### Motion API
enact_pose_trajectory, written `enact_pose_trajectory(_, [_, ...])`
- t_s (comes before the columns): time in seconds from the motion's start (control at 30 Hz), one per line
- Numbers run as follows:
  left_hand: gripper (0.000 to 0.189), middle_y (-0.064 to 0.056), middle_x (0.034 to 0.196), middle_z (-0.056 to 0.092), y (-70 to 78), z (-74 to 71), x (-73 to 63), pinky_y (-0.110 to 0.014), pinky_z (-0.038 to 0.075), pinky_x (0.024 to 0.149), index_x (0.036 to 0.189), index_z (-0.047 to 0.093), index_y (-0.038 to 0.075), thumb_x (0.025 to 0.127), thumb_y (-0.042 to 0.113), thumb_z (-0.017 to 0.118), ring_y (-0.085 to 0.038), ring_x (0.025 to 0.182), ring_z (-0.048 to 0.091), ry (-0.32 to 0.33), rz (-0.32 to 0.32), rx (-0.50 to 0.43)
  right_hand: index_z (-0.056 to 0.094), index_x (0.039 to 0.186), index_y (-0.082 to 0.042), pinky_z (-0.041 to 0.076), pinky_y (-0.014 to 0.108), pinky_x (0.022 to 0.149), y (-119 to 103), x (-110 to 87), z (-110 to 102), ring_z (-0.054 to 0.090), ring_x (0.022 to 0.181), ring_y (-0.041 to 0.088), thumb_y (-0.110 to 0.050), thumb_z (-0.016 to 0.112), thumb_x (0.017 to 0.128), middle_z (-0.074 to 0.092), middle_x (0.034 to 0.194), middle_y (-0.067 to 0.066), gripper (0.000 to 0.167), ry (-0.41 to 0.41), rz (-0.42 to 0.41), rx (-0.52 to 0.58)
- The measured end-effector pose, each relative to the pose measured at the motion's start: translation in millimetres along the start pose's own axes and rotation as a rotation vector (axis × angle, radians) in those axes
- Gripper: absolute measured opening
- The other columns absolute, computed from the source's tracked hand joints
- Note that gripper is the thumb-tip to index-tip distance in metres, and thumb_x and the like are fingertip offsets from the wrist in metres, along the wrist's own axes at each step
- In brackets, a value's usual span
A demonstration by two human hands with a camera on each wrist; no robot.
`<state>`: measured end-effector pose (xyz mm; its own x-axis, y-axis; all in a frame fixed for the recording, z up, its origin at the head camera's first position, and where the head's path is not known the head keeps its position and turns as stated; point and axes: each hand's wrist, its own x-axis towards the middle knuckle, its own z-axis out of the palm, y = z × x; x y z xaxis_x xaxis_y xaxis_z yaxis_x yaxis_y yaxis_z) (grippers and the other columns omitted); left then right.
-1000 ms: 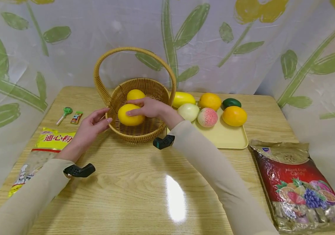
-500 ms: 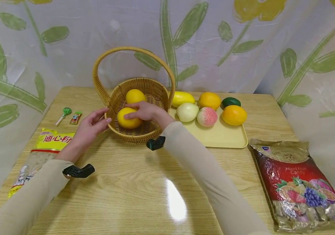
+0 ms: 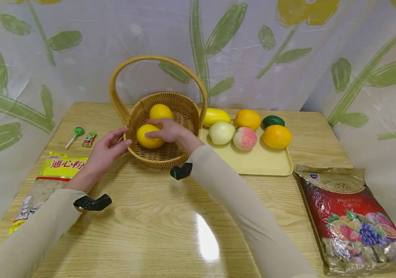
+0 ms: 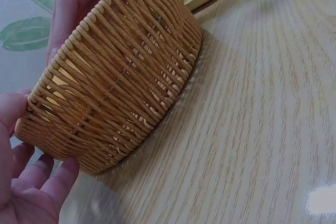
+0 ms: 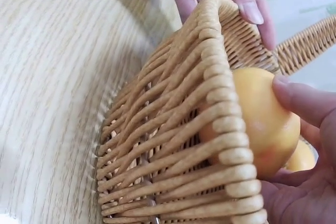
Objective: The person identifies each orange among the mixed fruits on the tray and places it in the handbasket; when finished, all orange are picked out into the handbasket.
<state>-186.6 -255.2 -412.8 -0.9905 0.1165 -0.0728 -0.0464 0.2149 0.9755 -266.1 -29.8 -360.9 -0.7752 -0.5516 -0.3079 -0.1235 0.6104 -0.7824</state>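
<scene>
the smooth, round, yellow-orange fruit (image 3: 145,137) is inside the golden-brown woven wicker basket (image 3: 158,163), toward its near left wall. my right hand (image 3: 171,131) is clamped on it, thumb on one side and fingers round the other — whether the fruit touches the basket's floor i cannot tell. my left hand (image 3: 109,149) pinches the basket's left rim, with fingertips over the edge and the rest of the hand outside the wall. just beyond the fruit i hold, also within the basket, lies a second round yellow-orange fruit (image 3: 161,111). the basket stands upright, its tall arched handle (image 3: 154,58) rising above the rim.

just right of the basket is a pale yellow tray (image 3: 264,166) with rounded corners. there i see a long yellow fruit (image 3: 216,117) nearest the basket, a pale greenish-white round fruit (image 3: 221,133), a round orange fruit (image 3: 248,119), a pink speckled peach (image 3: 244,138), a dark green oval fruit (image 3: 273,121) and an oval orange fruit (image 3: 277,136). left of the basket lie a green lollipop on a white stick (image 3: 76,136) and a small colourful wrapped sweet (image 3: 89,139); nearer me than those, a yellow-and-clear plastic bag (image 3: 53,175), partly hidden by my forearm. well right of the basket — past the tray — lies a glossy red-and-gold candy bag (image 3: 352,220).
</scene>
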Motion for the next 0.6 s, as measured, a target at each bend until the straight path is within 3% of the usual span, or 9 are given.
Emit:
enact_pose_trajectory(0.17, [0.064,-0.009,0.160,0.027,0.3,-0.9,-0.2,-0.015,0.049,0.091,0.151,0.034,0.009,0.098,0.035,0.059,-0.026,0.139,0.037,-0.003,0.004,0.008,0.043,0.149,-0.024,0.031,0.034,0.112,-0.6,0.0,1.8,0.037,0.135,0.019,-0.035,0.065,0.095,0.039,0.153,0.003,0.060,-0.014,0.003,0.034])
enact_pose_trajectory(0.5, [0.064,-0.010,0.161,0.023,-2.6,-2.9,1.0,-0.017,0.048,0.093,0.153,0.031,0.009,0.099,0.031,0.058,-0.029,0.143,0.029,-0.017,0.007,0.000,0.042,0.150,-0.026,0.032,0.031,0.111,-2.6,-2.2,-0.9,0.037,0.136,0.017,-0.038,0.065,0.094,0.038,0.154,-0.002,0.062,-0.069,-0.038,-0.124])
enact_pose_trajectory(0.6, [0.064,-0.010,0.161,0.023,-2.4,-2.7,0.5,-0.016,0.048,0.093,0.153,0.032,0.009,0.099,0.032,0.058,-0.029,0.144,0.027,-0.019,0.007,0.002,0.041,0.151,-0.025,0.032,0.031,0.111,-2.5,-4.8,-2.2,0.036,0.138,0.018,-0.036,0.065,0.095,0.037,0.155,-0.004,0.062,-0.085,-0.046,-0.116])
